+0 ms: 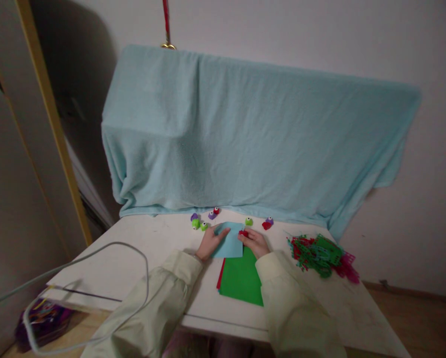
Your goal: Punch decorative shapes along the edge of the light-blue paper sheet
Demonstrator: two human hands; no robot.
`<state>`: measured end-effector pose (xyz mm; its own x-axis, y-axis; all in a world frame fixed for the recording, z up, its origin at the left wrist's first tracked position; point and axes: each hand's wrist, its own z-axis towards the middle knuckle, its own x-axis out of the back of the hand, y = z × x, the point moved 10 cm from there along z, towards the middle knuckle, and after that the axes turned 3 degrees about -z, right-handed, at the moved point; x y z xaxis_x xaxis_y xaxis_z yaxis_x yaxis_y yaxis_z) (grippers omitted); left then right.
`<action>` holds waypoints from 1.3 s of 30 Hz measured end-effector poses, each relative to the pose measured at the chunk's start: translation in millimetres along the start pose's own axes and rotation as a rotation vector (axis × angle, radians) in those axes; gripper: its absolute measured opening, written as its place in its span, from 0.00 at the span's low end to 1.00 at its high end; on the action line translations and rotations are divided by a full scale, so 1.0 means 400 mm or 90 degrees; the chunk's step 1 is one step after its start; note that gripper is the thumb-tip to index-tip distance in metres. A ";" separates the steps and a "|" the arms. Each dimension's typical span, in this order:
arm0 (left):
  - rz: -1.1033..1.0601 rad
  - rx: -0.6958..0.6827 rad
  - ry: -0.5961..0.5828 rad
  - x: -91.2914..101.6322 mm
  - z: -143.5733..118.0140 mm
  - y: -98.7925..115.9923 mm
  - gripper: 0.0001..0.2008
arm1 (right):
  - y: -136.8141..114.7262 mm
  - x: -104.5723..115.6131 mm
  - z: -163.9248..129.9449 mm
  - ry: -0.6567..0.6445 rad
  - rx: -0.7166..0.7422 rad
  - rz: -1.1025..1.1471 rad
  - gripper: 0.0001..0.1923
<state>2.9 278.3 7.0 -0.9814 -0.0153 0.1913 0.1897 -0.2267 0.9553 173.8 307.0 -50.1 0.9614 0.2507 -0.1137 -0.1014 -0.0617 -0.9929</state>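
Note:
My left hand [209,242] grips a light blue sheet of paper [232,246] by its left side, thumb on top and fingers partly hidden beneath. At the sheet's right edge, my right hand [256,241] is closed around a small red craft punch [243,233]. The punch sits against the paper's edge; whether its jaws are pressed together is too small to tell. Below the blue sheet lies a stack of coloured paper with a green sheet [241,281] on top and a red edge showing at its left.
Several small punches lie behind my hands, including a green punch [249,221] and a red one [267,225]. Lacy, hole-filled paper scraps [320,253] are heaped at the right. A blue cloth [260,139] hangs behind the white table [133,258]. A grey cable [147,268] loops at left.

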 end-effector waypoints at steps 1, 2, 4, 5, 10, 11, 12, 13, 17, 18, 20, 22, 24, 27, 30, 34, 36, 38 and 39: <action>-0.001 -0.003 0.000 0.000 0.000 0.002 0.21 | 0.001 -0.001 0.000 -0.001 -0.001 0.001 0.25; -0.003 -0.005 0.001 0.000 -0.001 0.004 0.21 | 0.001 -0.002 0.000 -0.001 -0.002 0.001 0.26; -0.008 -0.007 0.003 -0.001 -0.001 0.005 0.21 | 0.002 -0.002 -0.001 0.002 -0.008 0.000 0.26; -0.012 -0.007 0.002 -0.001 -0.001 0.005 0.21 | 0.001 -0.004 -0.002 0.000 -0.009 -0.001 0.25; -0.016 -0.005 -0.002 -0.003 -0.001 0.002 0.20 | -0.018 -0.018 -0.010 -0.017 0.000 -0.015 0.25; -0.015 -0.002 -0.004 -0.004 -0.001 0.000 0.20 | -0.020 -0.020 -0.011 -0.018 -0.003 -0.018 0.25; -0.013 0.003 -0.006 -0.005 -0.001 -0.003 0.20 | -0.021 -0.024 -0.013 -0.020 -0.007 -0.020 0.25; -0.012 0.010 -0.010 -0.006 -0.001 -0.006 0.20 | -0.022 -0.028 -0.014 -0.023 -0.009 -0.021 0.26; -0.017 0.032 -0.023 -0.013 -0.001 -0.018 0.20 | -0.026 -0.038 -0.017 -0.025 -0.013 -0.021 0.26; -0.022 0.036 -0.025 -0.015 -0.002 -0.019 0.20 | -0.027 -0.039 -0.018 -0.026 -0.014 -0.024 0.25; -0.038 0.042 -0.032 -0.021 -0.004 -0.020 0.20 | -0.028 -0.039 -0.019 -0.028 -0.013 -0.034 0.24; -0.063 0.043 -0.043 -0.028 -0.007 -0.017 0.21 | -0.028 -0.030 -0.021 -0.012 -0.011 -0.034 0.23; -0.093 0.034 -0.040 -0.027 -0.007 -0.009 0.22 | -0.027 -0.012 -0.022 0.028 -0.007 -0.011 0.22; -0.128 0.025 -0.002 -0.007 -0.002 -0.001 0.23 | -0.020 0.013 -0.023 0.087 -0.009 0.050 0.21; -0.145 0.047 0.045 0.016 0.003 -0.010 0.22 | -0.012 0.023 -0.022 0.116 -0.019 0.084 0.22; -0.152 0.046 0.039 0.013 0.001 -0.007 0.22 | -0.013 0.023 -0.021 0.118 -0.021 0.082 0.23; -0.152 0.043 0.011 -0.001 0.000 -0.005 0.24 | -0.015 0.022 -0.022 0.118 -0.025 0.071 0.24; -0.136 0.057 -0.013 -0.013 -0.001 -0.014 0.25 | -0.018 0.018 -0.025 0.114 -0.031 0.061 0.24; -0.124 0.068 -0.020 -0.017 -0.001 -0.022 0.26 | -0.020 0.012 -0.026 0.105 -0.035 0.057 0.25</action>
<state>7.9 280.1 -2.8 -0.9988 0.0490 0.0055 -0.0004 -0.1181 0.9930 182.0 298.7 -42.3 0.9784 0.0799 -0.1905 -0.1792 -0.1304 -0.9751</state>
